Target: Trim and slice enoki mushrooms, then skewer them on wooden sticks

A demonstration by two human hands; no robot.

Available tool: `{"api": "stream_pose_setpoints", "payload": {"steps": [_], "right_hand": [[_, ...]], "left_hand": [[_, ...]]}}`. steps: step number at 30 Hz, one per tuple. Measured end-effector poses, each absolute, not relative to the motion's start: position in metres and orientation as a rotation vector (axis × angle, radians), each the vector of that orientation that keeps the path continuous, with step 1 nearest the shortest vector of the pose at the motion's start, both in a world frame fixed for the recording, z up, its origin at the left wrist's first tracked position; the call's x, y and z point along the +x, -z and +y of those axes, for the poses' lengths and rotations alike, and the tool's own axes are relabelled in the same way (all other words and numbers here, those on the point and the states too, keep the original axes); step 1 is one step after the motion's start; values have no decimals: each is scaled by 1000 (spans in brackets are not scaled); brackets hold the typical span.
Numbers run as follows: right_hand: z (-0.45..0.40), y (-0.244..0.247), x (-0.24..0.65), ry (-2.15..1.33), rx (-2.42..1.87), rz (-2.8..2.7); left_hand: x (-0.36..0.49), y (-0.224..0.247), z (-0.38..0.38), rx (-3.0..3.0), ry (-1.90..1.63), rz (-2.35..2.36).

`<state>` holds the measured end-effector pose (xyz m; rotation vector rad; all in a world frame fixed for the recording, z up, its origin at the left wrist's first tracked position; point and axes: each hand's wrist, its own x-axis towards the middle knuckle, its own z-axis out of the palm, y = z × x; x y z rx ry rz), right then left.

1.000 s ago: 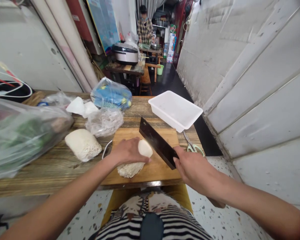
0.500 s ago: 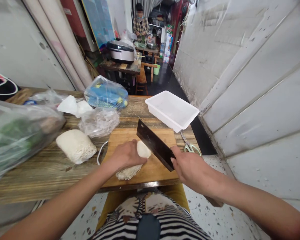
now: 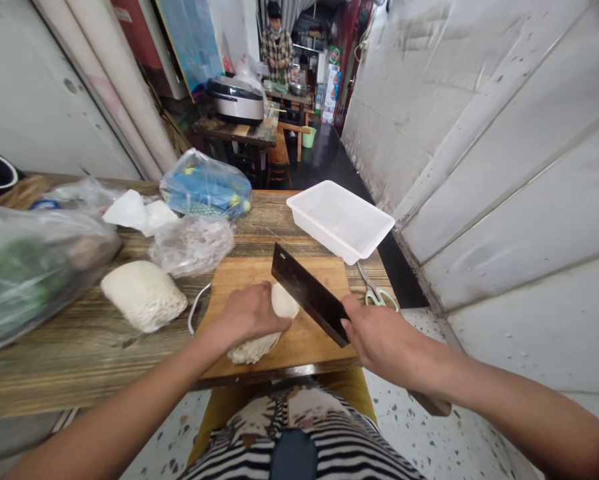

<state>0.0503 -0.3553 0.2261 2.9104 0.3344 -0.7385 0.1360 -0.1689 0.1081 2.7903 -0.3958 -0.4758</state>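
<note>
On the wooden cutting board lies a bunch of enoki mushrooms, its pale round root end facing the blade. My left hand is closed over the bunch, pressing it to the board and hiding its middle. In my right hand is the handle of a dark cleaver. The blade slants across the board just right of the root end; I cannot tell whether it touches it. Left of the board sits another pale bunch of enoki mushrooms.
Beyond the board stands a white plastic tray, with green-handled scissors beside it. Several plastic bags, including a crumpled clear one and a blue one, lie to the left. Farther back, a person stands behind another table.
The view has shifted slightly, so the table things appear a little farther left. Both hands, the cleaver and the mushrooms keep nearly the same places on the board.
</note>
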Motion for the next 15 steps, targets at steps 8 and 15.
{"api": "stream_pose_setpoints", "payload": {"steps": [8, 15], "right_hand": [[-355, -219, 68, 707, 3030, 372], [-355, -218, 66, 739, 3021, 387]], "left_hand": [[133, -117, -174, 2805, 522, -384], [135, -118, -174, 2798, 567, -389]]}}
